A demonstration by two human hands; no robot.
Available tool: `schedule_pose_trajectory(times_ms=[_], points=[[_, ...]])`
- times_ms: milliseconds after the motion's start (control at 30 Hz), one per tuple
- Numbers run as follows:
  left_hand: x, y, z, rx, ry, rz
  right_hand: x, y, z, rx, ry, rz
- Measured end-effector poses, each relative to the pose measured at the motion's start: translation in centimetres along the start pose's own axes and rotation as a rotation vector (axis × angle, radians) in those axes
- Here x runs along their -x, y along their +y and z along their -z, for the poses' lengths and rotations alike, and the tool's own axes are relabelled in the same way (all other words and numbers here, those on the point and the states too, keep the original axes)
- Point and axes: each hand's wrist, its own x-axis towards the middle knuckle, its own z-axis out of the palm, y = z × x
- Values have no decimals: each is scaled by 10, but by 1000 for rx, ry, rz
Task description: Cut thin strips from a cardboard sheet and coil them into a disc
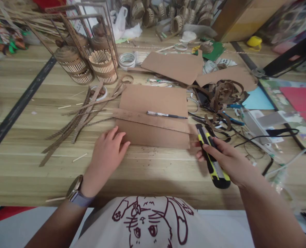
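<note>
My right hand (221, 156) is wrapped round a yellow and black utility knife (212, 158), just right of a cardboard sheet (153, 136). With its fingers apart, my left hand (108, 151) rests by the sheet's lower left corner and holds nothing. A long narrow cardboard strip (137, 117) lies across the sheet and sticks out past its right side, close to the knife. On top lies a pen (167, 114). Whether the knife's blade is out, I cannot tell.
Cut cardboard strips (80, 117) lie left of the sheet. Matchstick-and-cardboard lanterns (75, 62) stand at the back left, near a tape roll (127, 61). Curled cardboard scraps (226, 96), pliers (233, 119), cables and a power strip (264, 127) crowd the right.
</note>
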Motion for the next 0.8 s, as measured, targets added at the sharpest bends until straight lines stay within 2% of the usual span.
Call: schedule_pose_trajectory(times_ms=[100,167,367,567,800], points=[[0,2,1,5,27,-31,8,-3,-10,-247,-90,-120],[-1,6,1,12,41,-51,13,-4,-20,-309,-166,-169],[-3,12,1,44,33,-100,19,-3,-41,-432,-289,-141],[-5,14,0,84,61,-168,22,-6,-41,-566,-465,-168],[-7,18,6,87,40,-178,25,-6,-38,-551,-516,-184]])
